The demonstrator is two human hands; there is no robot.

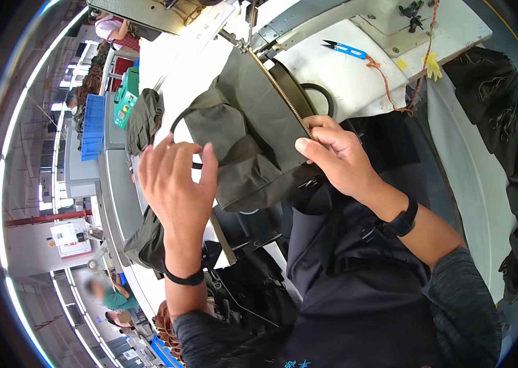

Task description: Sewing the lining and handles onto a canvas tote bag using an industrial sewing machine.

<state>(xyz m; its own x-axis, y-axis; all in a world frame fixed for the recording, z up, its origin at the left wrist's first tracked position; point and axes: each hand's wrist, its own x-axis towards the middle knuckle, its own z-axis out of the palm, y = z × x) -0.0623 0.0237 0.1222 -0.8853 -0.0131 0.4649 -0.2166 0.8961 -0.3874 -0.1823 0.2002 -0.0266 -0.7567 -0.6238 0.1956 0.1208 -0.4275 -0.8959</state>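
Looks like mid-job here: the olive-green fabric bag with a brass-coloured zipper (253, 122) sits in the centre of the frame, its top end up under the sewing machine's needle area (243, 40) at upper centre, so I'd guess the zipper seam is only partly stitched. Right hand (335, 156), right of centre, pinches the zipper edge between thumb and fingers. Left hand (176, 181), left of centre, has fingers pressed together, curled over the bag's dark strap loop (179, 122). Blue thread snips (345, 49) lie on the white table (338, 80), upper right.
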